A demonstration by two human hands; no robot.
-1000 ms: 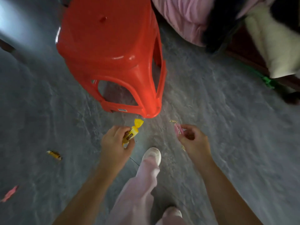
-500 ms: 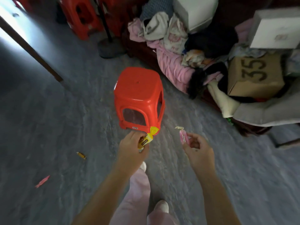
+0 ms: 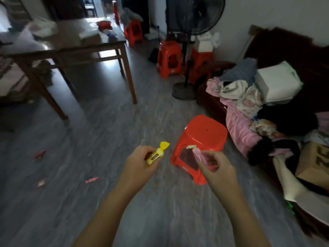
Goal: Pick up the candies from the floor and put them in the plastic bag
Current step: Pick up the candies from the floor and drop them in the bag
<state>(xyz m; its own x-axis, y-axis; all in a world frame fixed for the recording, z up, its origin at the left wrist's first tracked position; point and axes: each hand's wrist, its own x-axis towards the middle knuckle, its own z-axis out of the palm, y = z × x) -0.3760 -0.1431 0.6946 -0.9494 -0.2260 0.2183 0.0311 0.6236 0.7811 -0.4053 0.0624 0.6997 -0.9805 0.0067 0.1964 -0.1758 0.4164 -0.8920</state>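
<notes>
The yellow twist-wrapped candy [image 3: 156,155] sits in the left hand [image 3: 140,164], the pink wrapped candy [image 3: 198,155] in the right hand [image 3: 215,168], both above the grey floor [image 3: 160,220]. They look light, crinkly and slippery, best pinched at the body, not the twisted ends. Each hand's fingers [image 3: 142,151] curl narrowly round its candy. A loose pink candy [image 3: 91,180] lies on the floor leftward.

Grey floor [image 3: 106,125], which bore three loose candies at left, a red candy [image 3: 39,155], a pale candy [image 3: 41,182] and a flat pink candy [image 3: 91,180], besides a red stool [image 3: 203,138], a fan base [image 3: 184,90] and a wooden bench [image 3: 71,50].
</notes>
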